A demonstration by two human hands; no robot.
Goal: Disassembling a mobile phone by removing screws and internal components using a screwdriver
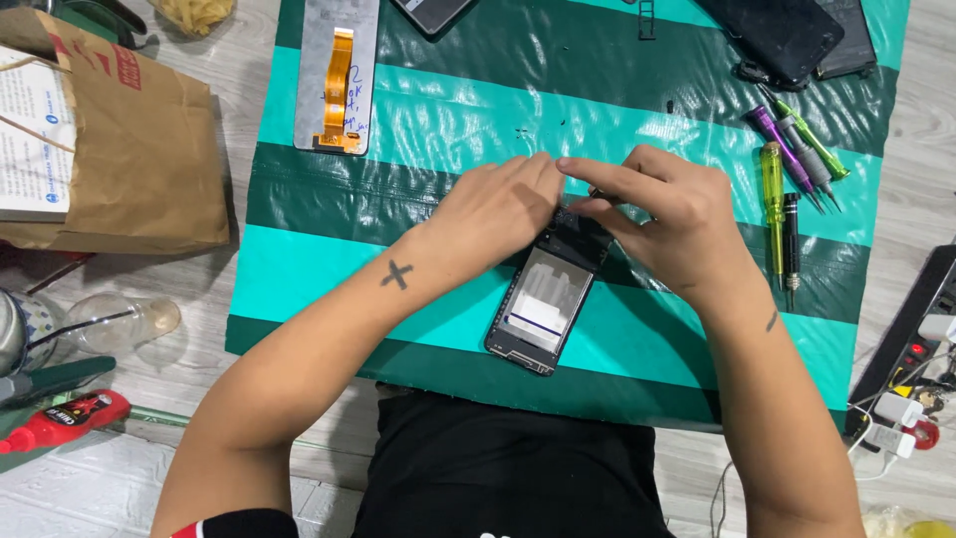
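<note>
An opened phone body (543, 299) lies face down on a green striped mat (448, 120), its back removed and a pale battery area showing. My left hand (498, 207) rests on the phone's top left corner, fingers closed against it. My right hand (657, 204) bends over the phone's top end, thumb and forefinger pinching something small and dark that I cannot make out. The upper part of the phone is hidden under both hands.
A detached screen panel (337, 75) with an orange flex cable lies at the mat's far left. Several screwdrivers (787, 169) lie at the right. Dark phone parts (787, 35) sit at the top right. A brown paper bag (129, 139) stands left, a power strip (911, 339) right.
</note>
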